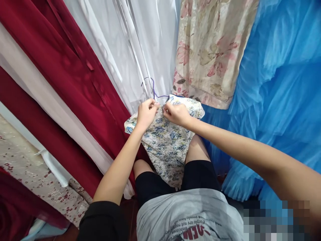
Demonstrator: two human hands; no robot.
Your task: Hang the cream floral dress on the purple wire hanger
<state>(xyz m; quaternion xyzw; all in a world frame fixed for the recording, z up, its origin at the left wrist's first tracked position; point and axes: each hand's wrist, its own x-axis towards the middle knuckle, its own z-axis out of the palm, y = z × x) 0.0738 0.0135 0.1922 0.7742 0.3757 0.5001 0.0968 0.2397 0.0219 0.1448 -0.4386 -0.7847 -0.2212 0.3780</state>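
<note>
Garment (167,144) below fingers (151,103), top edge pinched between.

Garment (167,144) on hanger (153,88), drapes (75,72) left and behind, tulle (273,97) right

The left forearm (125,160) rises steeply from the lower left, ending in the left grip (147,114), its thumb and fingertips drawn together in a pinch. The right forearm (233,147), more outstretched, slants inward at a shallower angle to the right grip (177,113), whose fingers curl toward the thumb. The grips lie near each other, apart.
</note>
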